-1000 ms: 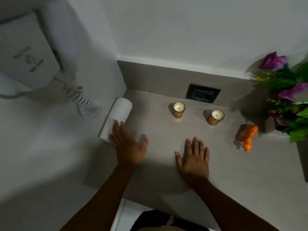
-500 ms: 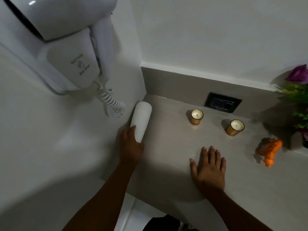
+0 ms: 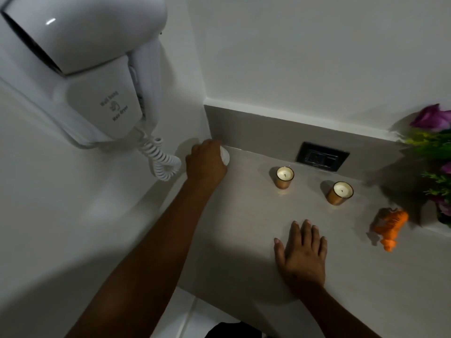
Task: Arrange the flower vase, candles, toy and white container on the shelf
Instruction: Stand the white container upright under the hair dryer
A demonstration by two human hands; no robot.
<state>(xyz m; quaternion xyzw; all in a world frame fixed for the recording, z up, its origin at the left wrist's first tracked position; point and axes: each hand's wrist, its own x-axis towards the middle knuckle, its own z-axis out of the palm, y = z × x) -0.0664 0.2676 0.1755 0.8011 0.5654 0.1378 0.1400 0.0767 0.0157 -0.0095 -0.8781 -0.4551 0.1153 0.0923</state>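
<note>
My left hand (image 3: 206,163) is wrapped around the white container (image 3: 225,156) in the shelf's back left corner; only a sliver of the container shows past my fingers. My right hand (image 3: 302,254) lies flat and spread on the grey shelf (image 3: 244,228), holding nothing. Two candles in copper cups stand near the back: one (image 3: 284,177) left of the other (image 3: 339,192). An orange toy (image 3: 390,226) lies further right. The flower vase (image 3: 432,218) with purple flowers (image 3: 433,118) is at the right edge, partly cut off.
A white wall-mounted hair dryer (image 3: 80,67) with a coiled cord (image 3: 161,159) hangs on the left wall, close to my left hand. A dark wall socket (image 3: 322,159) sits in the backsplash behind the candles. The shelf's front edge runs below my forearms.
My left hand closed on the lying white container and carried it back into the corner by the wall, where it is now mostly hidden. The right hand stayed flat on the shelf.
</note>
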